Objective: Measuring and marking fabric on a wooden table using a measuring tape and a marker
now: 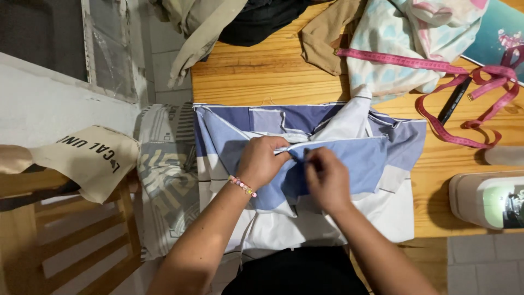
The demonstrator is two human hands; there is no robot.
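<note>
Hands — left hand (261, 161), right hand (326, 179) — pinching blue-and-white garment (349, 158), wooden table (262, 74)

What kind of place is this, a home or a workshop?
Probably a home sewing corner. A pink measuring tape lies on the wooden table, garments are piled at its far edge, and both hands, left hand and right hand, are pinching blue and white patchwork fabric.

Views: one, worn on the person's head
Facing: steeply down over the wooden table (262, 71), whose far edge lies toward the top
Nearness: close; both forearms enter from the bottom edge
Left margin: chair (65, 229) and wall
Shared ground: none, a single view
</note>
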